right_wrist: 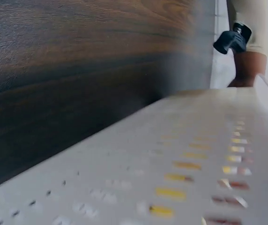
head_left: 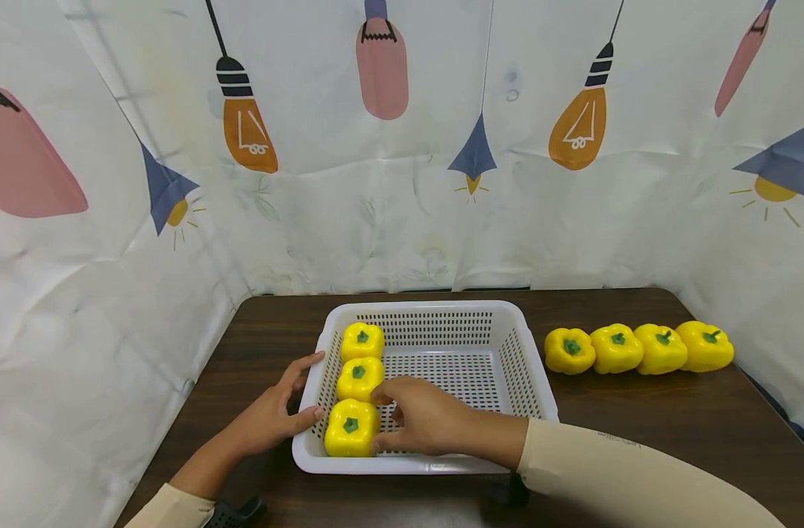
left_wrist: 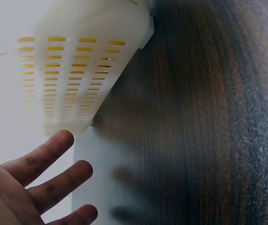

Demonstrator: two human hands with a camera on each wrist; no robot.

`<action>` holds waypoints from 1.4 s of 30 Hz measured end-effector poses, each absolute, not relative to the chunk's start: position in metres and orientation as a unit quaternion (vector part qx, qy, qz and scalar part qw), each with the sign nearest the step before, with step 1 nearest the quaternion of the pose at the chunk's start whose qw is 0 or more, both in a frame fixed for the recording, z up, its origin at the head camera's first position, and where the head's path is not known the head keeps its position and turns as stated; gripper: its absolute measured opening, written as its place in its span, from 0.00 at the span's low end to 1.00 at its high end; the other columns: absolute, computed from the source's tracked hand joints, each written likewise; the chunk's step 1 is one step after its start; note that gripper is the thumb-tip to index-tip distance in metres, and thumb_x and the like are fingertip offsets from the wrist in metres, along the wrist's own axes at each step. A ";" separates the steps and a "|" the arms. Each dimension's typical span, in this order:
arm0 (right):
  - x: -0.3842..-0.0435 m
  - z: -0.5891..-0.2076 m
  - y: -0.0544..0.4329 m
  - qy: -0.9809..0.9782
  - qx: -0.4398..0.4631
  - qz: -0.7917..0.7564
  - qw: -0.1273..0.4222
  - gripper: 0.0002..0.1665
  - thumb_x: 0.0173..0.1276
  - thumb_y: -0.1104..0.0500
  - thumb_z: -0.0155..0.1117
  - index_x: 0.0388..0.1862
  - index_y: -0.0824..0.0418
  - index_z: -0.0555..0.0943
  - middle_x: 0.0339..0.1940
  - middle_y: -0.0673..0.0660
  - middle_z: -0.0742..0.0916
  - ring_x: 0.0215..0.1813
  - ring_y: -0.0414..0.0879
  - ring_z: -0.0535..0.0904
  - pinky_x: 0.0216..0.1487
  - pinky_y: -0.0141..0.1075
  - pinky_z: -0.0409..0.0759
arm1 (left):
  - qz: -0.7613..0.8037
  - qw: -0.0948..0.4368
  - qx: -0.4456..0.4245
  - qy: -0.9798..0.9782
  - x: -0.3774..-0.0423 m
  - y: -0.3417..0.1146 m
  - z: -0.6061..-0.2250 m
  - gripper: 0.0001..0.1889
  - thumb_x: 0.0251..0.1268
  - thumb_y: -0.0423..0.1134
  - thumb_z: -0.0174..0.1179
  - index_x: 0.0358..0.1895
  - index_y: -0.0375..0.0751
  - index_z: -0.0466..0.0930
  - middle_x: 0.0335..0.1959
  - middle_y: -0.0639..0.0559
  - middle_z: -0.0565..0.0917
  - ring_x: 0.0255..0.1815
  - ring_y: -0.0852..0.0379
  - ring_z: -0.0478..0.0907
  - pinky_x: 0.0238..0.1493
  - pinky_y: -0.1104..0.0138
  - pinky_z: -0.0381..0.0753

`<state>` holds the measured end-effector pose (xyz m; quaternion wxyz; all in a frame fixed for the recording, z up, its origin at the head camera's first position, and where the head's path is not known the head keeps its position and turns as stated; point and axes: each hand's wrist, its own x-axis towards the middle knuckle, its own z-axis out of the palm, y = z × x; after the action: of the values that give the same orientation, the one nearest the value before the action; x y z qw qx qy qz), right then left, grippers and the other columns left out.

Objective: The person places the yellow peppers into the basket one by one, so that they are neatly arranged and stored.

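In the head view a white perforated plastic basket (head_left: 521, 345) holds three yellow toy bell peppers in a column along its left wall: a back one (head_left: 362, 341), a middle one (head_left: 359, 378) and a front one (head_left: 352, 429). My right hand (head_left: 431, 418) reaches over the basket's front side. Its thumb and bent fingers stand apart at the right edge of the front pepper; whether they touch it is unclear. My left hand (head_left: 266, 414) is spread at the basket's left rim, index finger and thumb against it. In the left wrist view its other fingers (left_wrist: 61, 185) extend outside the wall.
A row of several yellow bell peppers (head_left: 616, 348) lies on the dark wooden table (head_left: 626, 418) right of the basket. White printed sheeting (head_left: 402, 220) hangs behind and at both sides. The right wrist view shows the basket's outer wall (right_wrist: 138, 164), partly blurred.
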<state>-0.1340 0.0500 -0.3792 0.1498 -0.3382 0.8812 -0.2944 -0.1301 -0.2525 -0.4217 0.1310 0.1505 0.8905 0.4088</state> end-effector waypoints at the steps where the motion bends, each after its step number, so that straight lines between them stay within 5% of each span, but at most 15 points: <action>1: -0.134 -0.377 0.053 0.882 -0.335 -0.293 0.152 0.35 0.59 0.44 0.80 0.62 0.56 0.81 0.51 0.49 0.85 0.38 0.37 0.80 0.39 0.28 0.77 | 0.409 0.131 0.150 0.890 -0.130 -0.252 -0.422 0.45 0.68 0.50 0.63 0.81 0.64 0.44 0.66 0.34 0.73 0.47 0.55 0.82 0.46 0.57 0.81; 18: -0.140 -0.353 0.122 0.883 -0.328 -0.287 0.173 0.29 0.67 0.42 0.72 0.63 0.53 0.81 0.57 0.46 0.85 0.52 0.42 0.82 0.49 0.35 0.81 | 0.410 0.133 0.148 0.890 -0.129 -0.253 -0.421 0.45 0.68 0.50 0.63 0.81 0.64 0.43 0.66 0.34 0.72 0.47 0.54 0.82 0.46 0.56 0.81; 34: -0.150 -0.339 0.198 0.891 -0.329 -0.301 0.086 0.32 0.69 0.43 0.71 0.67 0.55 0.77 0.60 0.48 0.83 0.56 0.46 0.80 0.52 0.43 0.82 | 0.406 0.130 0.148 0.892 -0.130 -0.252 -0.420 0.45 0.68 0.50 0.63 0.81 0.63 0.44 0.67 0.33 0.73 0.51 0.51 0.81 0.47 0.53 0.80; 42: -0.153 -0.332 0.240 0.912 -0.261 -0.308 0.070 0.37 0.65 0.40 0.73 0.69 0.49 0.75 0.64 0.50 0.82 0.54 0.49 0.80 0.53 0.50 0.81 | 0.408 0.130 0.153 0.891 -0.129 -0.252 -0.420 0.45 0.68 0.51 0.63 0.81 0.63 0.44 0.66 0.35 0.74 0.50 0.53 0.81 0.47 0.55 0.81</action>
<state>-0.1533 0.2397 -0.3315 0.0703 -0.2607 0.9121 -0.3085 -0.1292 -0.2517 -0.4202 0.1297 0.1525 0.8906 0.4084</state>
